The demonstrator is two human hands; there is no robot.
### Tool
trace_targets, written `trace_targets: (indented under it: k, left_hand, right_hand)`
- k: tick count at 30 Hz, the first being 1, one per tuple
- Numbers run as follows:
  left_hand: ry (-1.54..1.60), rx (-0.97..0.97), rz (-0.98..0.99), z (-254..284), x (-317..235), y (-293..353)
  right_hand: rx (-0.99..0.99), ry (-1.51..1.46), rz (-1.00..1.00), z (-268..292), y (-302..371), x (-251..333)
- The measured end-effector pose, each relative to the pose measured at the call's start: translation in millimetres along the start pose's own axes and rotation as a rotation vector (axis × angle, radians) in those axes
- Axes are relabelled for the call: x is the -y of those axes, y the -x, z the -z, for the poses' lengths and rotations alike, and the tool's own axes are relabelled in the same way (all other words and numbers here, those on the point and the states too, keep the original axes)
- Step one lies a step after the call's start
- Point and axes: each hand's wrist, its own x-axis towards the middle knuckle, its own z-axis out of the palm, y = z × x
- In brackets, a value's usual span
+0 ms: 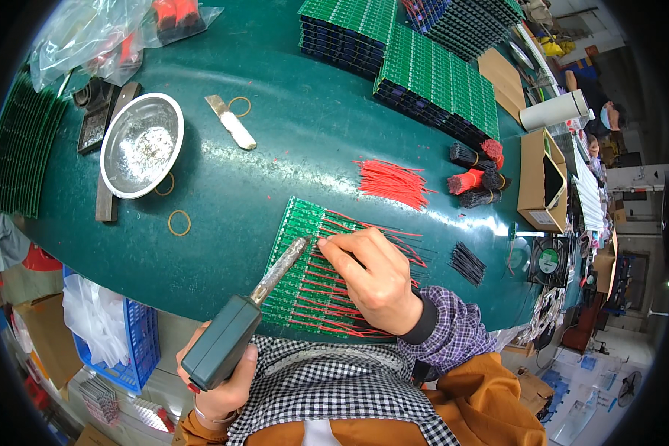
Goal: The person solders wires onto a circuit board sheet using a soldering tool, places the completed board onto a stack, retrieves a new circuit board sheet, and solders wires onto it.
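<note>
My left hand [227,375] is closed around the dark green body of a soldering gun [227,338]. Its long metal barrel slants up to the right, and the tip meets a green circuit board panel [286,286]. Beside that tip my right hand [379,279] pinches a thin wire against the panel; its fingers hide most of the wire. Rows of red wires [331,303] run rightward from the panel, with some dark ones under my right hand. Past the panel lies a loose pile of red wires [394,183]. A small pile of black wires [468,263] rests to the right.
Stacked green circuit boards [442,82] stand at the back. At left are a white-rimmed metal bowl [143,145], a wrapped blade [232,125] and rubber bands [179,223]. Wire bundles [464,181] and a cardboard box [540,182] are at right. A blue basket [143,338] sits below the table edge.
</note>
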Motion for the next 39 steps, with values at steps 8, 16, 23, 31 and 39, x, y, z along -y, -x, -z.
trace_targets:
  k: [8,16,23,31,39]
  left_hand:
    - [0.005,0.013,-0.016,-1,-1,-1]
    - [0.013,0.030,-0.028,-1,-4,-3]
    - [-0.033,0.017,-0.056,2,6,4]
    - [-0.032,0.007,0.016,4,9,9]
    - [-0.018,0.020,-0.037,-1,6,1]
  right_hand:
    - [-0.024,0.010,-0.028,-1,-2,3]
    - [0.001,0.036,-0.014,0,-1,3]
    - [0.007,0.037,-0.015,0,-2,3]
    - [-0.014,0.038,-0.028,-1,-3,5]
    - [-0.010,0.046,-0.034,0,-4,7]
